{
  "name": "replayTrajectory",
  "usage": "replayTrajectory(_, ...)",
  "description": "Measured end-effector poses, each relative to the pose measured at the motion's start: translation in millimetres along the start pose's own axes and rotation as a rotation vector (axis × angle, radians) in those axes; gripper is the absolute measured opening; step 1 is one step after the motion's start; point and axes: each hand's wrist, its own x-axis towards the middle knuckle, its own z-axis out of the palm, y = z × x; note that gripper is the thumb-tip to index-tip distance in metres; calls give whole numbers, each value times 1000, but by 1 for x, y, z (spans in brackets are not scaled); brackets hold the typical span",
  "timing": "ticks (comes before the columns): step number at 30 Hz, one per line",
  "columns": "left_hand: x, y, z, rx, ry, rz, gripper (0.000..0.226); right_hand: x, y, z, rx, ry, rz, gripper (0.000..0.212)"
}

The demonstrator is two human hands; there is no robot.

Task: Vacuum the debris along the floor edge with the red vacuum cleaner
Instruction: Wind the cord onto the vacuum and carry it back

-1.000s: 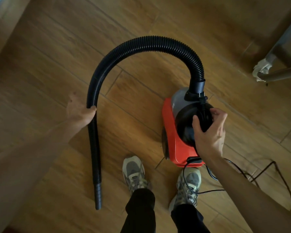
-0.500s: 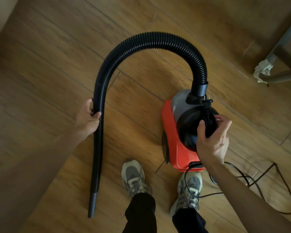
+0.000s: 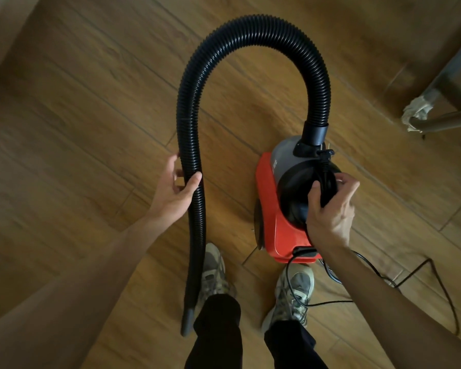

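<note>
Right hand (image 3: 330,211) clamps the handle (image 3: 325,182) of the red vacuum cleaner (image 3: 266,198), centre-right; its cord (image 3: 330,303) crosses the shoe (image 3: 294,294) and a step could snag it. Left hand (image 3: 175,193) loosely clasps the hose (image 3: 250,25), which could slip.

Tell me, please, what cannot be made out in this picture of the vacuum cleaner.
Head view only.
Red vacuum cleaner: the gripped part is covered by the right hand.
Hose: the nozzle opening points away from the camera.
Power cord: its end is lost behind the right forearm.
Debris: none discernible, too small or outside the frame.
Furniture, upper right: cut by the edge.
</note>
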Motion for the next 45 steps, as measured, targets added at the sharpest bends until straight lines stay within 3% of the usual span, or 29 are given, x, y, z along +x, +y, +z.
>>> replayTrajectory(10,-54,71,32,-54,100,73,52,0,-25,-33,110,16,74,27)
replayTrajectory(14,-79,121,40,-213,158,-23,49,0,-50,-71,124,-20,41,25)
replayTrajectory(17,-97,160,43,-266,169,4,46,0,-72,-100,132,-16,31,25)
replayTrajectory(22,-128,224,44,-190,172,137,44,5,-110,-157,175,14,15,24)
replayTrajectory(29,-159,328,51,-26,320,241,46,19,-167,-248,216,48,-14,26)
replayTrajectory(40,-217,482,52,51,241,447,42,29,-259,-392,248,207,-4,28)
replayTrajectory(45,-234,544,55,126,169,545,51,23,-295,-455,262,337,10,24)
